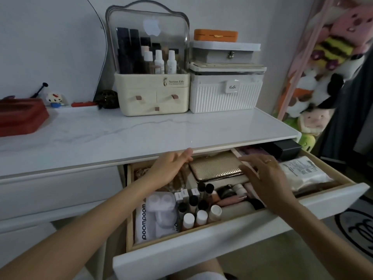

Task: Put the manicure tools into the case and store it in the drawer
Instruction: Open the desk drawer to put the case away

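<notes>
Open drawer (222, 237) under the white surface (121, 134), and the gold case (217, 165) lies flat at its back. It sits between the hands: left hand (169, 168) at its left edge, right hand (262, 174) at its right, both with fingers relaxed, gripping nothing.

dim, bluish indoor light; a soft sheen lies on the tabletop (141, 128). wide-angle bending curves the edges, and fine detail looks soft and slightly grainy.
</notes>
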